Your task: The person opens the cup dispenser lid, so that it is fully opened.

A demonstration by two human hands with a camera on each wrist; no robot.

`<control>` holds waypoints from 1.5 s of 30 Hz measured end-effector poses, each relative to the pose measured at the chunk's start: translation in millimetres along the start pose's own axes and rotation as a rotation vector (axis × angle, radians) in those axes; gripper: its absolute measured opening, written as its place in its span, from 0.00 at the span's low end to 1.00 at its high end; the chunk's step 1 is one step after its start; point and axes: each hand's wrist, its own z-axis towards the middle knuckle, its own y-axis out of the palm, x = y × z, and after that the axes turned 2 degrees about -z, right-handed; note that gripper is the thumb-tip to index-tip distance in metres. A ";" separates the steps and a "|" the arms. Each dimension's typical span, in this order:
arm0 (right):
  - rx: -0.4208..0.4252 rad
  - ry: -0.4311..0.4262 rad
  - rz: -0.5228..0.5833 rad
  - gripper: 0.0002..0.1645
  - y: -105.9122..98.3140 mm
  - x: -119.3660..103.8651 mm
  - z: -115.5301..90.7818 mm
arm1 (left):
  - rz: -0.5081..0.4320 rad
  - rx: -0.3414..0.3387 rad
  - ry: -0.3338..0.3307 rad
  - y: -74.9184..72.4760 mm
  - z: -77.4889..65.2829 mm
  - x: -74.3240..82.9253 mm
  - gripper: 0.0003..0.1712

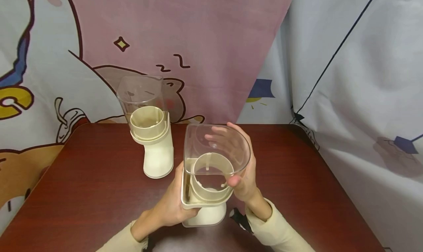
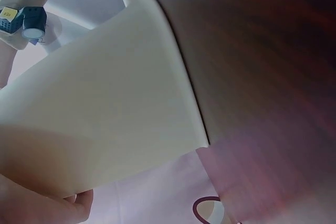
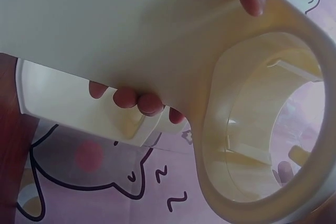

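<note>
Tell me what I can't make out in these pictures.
Left hand, most fingers: head view, hidden by the nearer cream stand.
Nearer cream stand, top: left wrist view, cut off by the left edge.
Farther cream stand, partly: right wrist view, hidden by the nearer one.
Yellow label, any writing: left wrist view, too small.

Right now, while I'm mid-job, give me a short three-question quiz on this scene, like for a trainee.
1. True or false: the farther cream stand is lying on its side.
2. The right hand holds which part of the nearer cream stand? A) the foot; B) the clear container; C) the back panel.
3. How many cream stands are in the head view?

Key: 1. False, it stands upright on the table. 2. B. 3. Two.
</note>
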 end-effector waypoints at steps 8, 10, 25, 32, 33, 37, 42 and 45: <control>0.002 -0.005 0.004 0.62 -1.3 0.5 1.4 | -0.007 -0.004 -0.035 -0.7 2.1 -0.9 0.67; 0.002 -0.003 0.009 0.62 -1.2 0.6 1.9 | -0.007 -0.003 -0.036 -1.2 2.4 -1.0 0.67; -0.006 -0.006 -0.001 0.62 -0.7 1.2 -0.2 | -0.001 0.001 -0.014 -0.1 -0.5 1.1 0.66; -0.006 -0.003 0.002 0.62 -0.2 1.4 -0.7 | -0.003 0.007 0.003 0.0 -0.9 1.5 0.65; -0.006 -0.002 0.002 0.62 0.0 1.3 -0.7 | -0.004 0.007 -0.001 0.0 -0.9 1.5 0.65; -0.006 -0.003 0.000 0.62 0.2 0.7 -0.7 | -0.009 0.010 0.004 0.2 -0.5 1.0 0.65; -0.005 -0.006 -0.002 0.62 0.1 0.4 0.1 | -0.011 0.017 0.030 0.4 0.4 -0.3 0.66; -0.005 -0.007 0.001 0.62 0.2 0.6 0.3 | -0.009 0.018 0.030 0.4 0.4 0.0 0.66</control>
